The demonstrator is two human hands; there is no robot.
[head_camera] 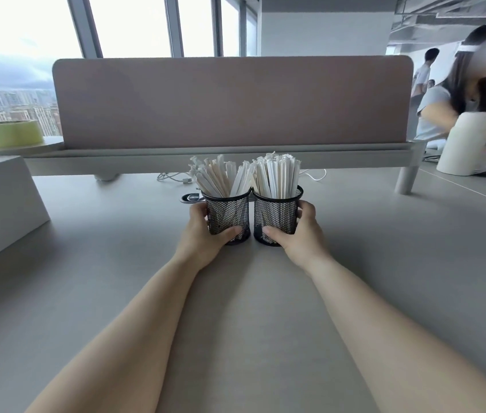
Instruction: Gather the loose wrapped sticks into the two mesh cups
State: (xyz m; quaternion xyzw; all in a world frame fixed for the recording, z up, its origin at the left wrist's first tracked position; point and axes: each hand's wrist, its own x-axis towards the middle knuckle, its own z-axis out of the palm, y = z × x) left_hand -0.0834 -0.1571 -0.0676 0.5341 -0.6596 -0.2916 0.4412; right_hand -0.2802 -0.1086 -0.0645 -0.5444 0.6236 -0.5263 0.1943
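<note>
My left hand (203,234) wraps the left black wire-mesh cup (230,217), fingers clamped around its wall; my right hand (298,231) clamps the right mesh cup (276,217) likewise. The paper-wrapped sticks (221,177) stand inside both, none loose on the grey desk (235,293) that I can see, so I'd keep the cups upright and slide them gently.

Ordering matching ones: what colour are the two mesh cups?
Black wire mesh, both the left cup and the right cup; head view.
</note>
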